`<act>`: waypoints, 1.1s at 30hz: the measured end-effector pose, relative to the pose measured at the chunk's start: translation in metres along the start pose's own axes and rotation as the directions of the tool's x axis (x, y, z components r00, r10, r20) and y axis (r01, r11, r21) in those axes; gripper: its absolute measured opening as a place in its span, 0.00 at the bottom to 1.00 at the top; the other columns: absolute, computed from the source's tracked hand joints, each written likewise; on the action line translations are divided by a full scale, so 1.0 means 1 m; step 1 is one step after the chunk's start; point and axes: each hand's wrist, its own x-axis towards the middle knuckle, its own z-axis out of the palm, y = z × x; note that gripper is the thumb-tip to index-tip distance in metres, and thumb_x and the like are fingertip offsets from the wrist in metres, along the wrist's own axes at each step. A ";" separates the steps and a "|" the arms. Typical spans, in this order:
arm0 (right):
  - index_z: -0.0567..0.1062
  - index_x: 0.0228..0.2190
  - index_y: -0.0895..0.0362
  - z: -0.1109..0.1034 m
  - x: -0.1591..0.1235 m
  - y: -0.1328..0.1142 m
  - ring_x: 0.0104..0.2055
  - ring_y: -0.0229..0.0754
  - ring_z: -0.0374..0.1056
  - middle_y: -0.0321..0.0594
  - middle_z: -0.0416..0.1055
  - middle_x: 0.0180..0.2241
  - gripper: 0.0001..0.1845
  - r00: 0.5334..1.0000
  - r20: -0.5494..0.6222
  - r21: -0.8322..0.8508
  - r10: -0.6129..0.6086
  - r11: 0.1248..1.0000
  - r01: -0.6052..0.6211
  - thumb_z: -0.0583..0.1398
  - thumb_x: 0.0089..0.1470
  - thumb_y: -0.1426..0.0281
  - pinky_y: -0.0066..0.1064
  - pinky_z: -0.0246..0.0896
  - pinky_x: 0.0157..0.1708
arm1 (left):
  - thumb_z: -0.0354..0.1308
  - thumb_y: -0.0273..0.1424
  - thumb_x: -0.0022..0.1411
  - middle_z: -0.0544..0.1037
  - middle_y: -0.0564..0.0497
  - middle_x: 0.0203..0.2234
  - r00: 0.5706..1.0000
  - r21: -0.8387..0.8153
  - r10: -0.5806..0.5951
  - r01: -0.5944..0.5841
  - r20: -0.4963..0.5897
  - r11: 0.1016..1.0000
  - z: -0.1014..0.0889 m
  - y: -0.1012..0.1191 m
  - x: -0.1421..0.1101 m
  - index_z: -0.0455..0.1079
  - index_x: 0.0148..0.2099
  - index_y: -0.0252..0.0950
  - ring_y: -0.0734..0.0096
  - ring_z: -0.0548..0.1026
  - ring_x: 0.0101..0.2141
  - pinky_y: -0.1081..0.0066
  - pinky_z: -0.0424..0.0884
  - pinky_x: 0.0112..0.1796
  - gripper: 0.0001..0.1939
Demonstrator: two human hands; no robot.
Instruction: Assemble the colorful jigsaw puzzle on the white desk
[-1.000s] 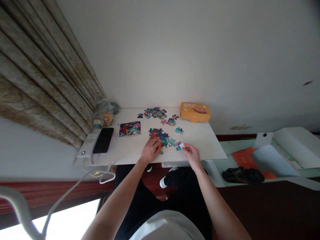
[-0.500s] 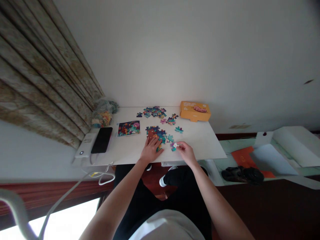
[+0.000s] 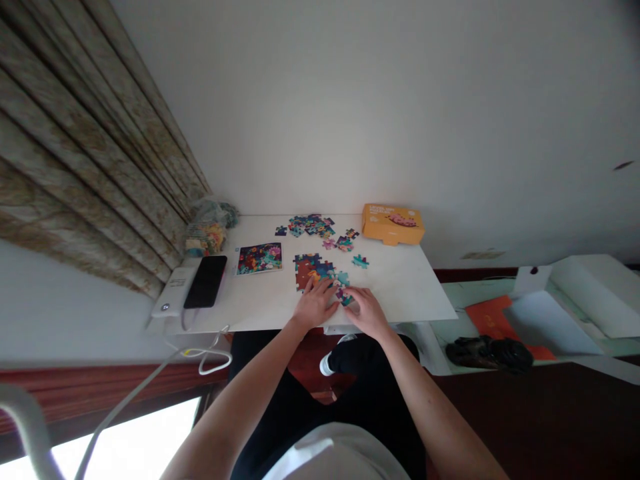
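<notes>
A partly joined jigsaw puzzle (image 3: 304,268) lies on the white table (image 3: 410,293), showing brown, blue and teal areas. My left hand (image 3: 314,305) rests over its lower part with fingers stretched out, hiding some of it. At the puzzle's lower right corner, my right hand (image 3: 369,312) has its fingertips on a purple and teal puzzle piece (image 3: 343,297). Whether this piece is locked into its neighbours, I cannot tell. A loose teal piece (image 3: 360,261) lies up and to the right. The printed reference picture (image 3: 259,258) is left of the puzzle.
Several loose pieces (image 3: 311,225) are heaped at the back. A yellow puzzle box (image 3: 393,225) stands at the back right. On the left are a black phone (image 3: 205,282), a white power bank (image 3: 175,291) and a plastic bag (image 3: 206,230). A white cable (image 3: 145,383) hangs at the left edge.
My right hand has moved left, bringing the puzzle piece against the joined part. My left hand has slid right and slightly down, uncovering more of the brown area.
</notes>
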 end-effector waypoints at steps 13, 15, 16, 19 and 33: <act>0.74 0.50 0.54 0.004 0.003 0.025 0.42 0.47 0.72 0.40 0.77 0.38 0.24 0.988 0.096 0.113 0.122 0.985 -0.133 0.67 0.50 0.76 0.41 0.69 0.49 | 0.53 0.36 0.72 0.71 0.43 0.64 0.995 0.138 0.007 -0.022 0.103 0.990 0.003 -0.001 0.002 0.67 0.66 0.41 0.56 0.65 0.66 0.47 0.53 0.68 0.23; 0.74 0.52 0.54 0.003 0.003 0.026 0.45 0.48 0.72 0.41 0.77 0.41 0.25 0.990 0.085 0.106 0.110 0.987 -0.119 0.68 0.51 0.76 0.43 0.68 0.51 | 0.52 0.37 0.73 0.71 0.44 0.64 0.993 0.154 0.009 -0.027 0.114 0.988 0.002 -0.001 0.002 0.66 0.67 0.40 0.56 0.65 0.66 0.46 0.54 0.68 0.23; 0.74 0.52 0.53 0.002 0.003 0.026 0.47 0.49 0.72 0.43 0.77 0.43 0.26 0.992 0.076 0.094 0.096 0.990 -0.103 0.68 0.51 0.75 0.44 0.68 0.53 | 0.52 0.37 0.73 0.71 0.44 0.64 0.993 0.158 0.011 -0.029 0.115 0.987 0.002 -0.001 0.002 0.66 0.67 0.40 0.56 0.65 0.66 0.46 0.54 0.68 0.23; 0.75 0.54 0.51 -0.002 0.006 0.025 0.53 0.51 0.71 0.45 0.76 0.51 0.27 0.995 0.092 0.059 0.032 0.998 -0.037 0.68 0.52 0.74 0.46 0.66 0.57 | 0.51 0.36 0.74 0.71 0.44 0.65 0.993 0.163 0.017 -0.036 0.114 0.986 0.002 -0.002 0.002 0.66 0.67 0.40 0.57 0.65 0.66 0.47 0.54 0.68 0.23; 0.78 0.48 0.52 -0.001 0.020 0.029 0.50 0.50 0.72 0.43 0.78 0.46 0.21 0.994 0.098 0.094 -0.043 0.995 0.034 0.67 0.52 0.77 0.44 0.68 0.53 | 0.51 0.32 0.73 0.71 0.45 0.64 0.995 0.156 0.024 -0.040 0.098 0.987 0.006 -0.006 0.002 0.66 0.67 0.40 0.60 0.67 0.65 0.49 0.54 0.69 0.23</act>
